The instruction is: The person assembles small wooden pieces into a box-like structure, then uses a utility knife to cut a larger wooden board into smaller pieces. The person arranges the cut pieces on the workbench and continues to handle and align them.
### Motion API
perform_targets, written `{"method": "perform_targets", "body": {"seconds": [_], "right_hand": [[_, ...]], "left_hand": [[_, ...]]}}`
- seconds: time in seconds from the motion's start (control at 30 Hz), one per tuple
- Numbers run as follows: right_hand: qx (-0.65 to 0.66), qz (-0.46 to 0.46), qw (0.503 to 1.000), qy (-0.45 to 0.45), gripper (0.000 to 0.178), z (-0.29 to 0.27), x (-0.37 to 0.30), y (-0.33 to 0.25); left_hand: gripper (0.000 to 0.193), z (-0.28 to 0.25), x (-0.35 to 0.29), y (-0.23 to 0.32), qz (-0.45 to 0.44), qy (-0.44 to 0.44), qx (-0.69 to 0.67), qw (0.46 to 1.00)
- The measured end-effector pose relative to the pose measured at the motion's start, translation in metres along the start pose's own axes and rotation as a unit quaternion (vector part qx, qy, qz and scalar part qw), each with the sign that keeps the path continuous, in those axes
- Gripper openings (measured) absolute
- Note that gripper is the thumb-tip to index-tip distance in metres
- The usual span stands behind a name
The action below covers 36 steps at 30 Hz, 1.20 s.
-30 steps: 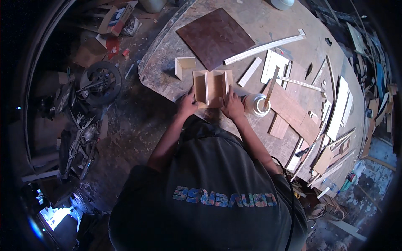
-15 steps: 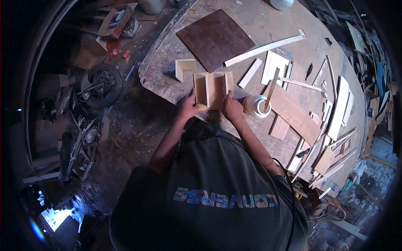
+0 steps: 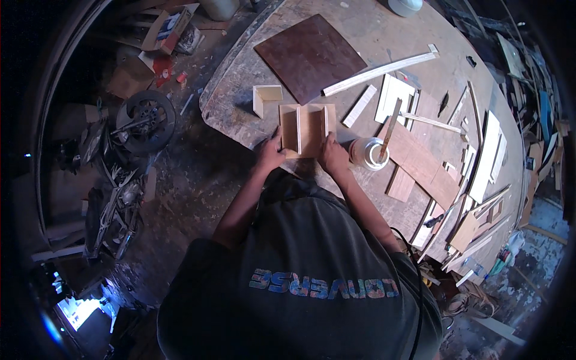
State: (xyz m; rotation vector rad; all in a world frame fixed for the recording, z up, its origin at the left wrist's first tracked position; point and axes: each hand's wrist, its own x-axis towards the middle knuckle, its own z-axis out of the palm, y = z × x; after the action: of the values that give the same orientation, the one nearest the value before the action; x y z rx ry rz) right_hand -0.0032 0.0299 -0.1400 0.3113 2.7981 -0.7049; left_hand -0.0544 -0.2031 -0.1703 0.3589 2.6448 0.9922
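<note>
Both arms reach forward, left hand and right hand clasping the wooden box.

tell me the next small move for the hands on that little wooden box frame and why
Probably press both side walls inward and hold. The left hand and right hand grip the near corners of the small wooden box frame, whose two thin upright panels stand on a flat base at the workbench edge. An open glue pot with a stick in it sits beside the right hand, so the joints may be wet.
</note>
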Motion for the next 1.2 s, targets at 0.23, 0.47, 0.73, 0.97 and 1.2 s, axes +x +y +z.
{"method": "perform_targets", "body": {"seconds": [0.23, 0.47, 0.73, 0.97, 1.2], "right_hand": [[0.008, 0.001, 1.000, 0.012, 0.033, 0.006, 0.002, 0.002], [0.019, -0.001, 1.000, 0.006, 0.036, 0.006, 0.002, 0.004], [0.015, -0.008, 1.000, -0.004, 0.035, 0.005, 0.001, 0.003], [0.010, 0.007, 1.000, -0.017, 0.034, -0.001, 0.002, 0.001], [0.012, 0.028, 0.999, -0.028, 0.062, -0.022, -0.014, -0.006]], "left_hand": [[0.091, 0.003, 0.001, -0.004, 0.000, 0.003, -0.013, 1.000], [0.091, 0.002, 0.000, -0.001, -0.015, -0.009, -0.005, 1.000], [0.090, 0.002, -0.002, -0.003, 0.005, 0.011, 0.024, 1.000], [0.089, 0.000, -0.002, 0.002, 0.001, 0.002, 0.007, 1.000], [0.090, 0.018, -0.004, -0.025, 0.003, 0.050, -0.084, 0.995]]}}
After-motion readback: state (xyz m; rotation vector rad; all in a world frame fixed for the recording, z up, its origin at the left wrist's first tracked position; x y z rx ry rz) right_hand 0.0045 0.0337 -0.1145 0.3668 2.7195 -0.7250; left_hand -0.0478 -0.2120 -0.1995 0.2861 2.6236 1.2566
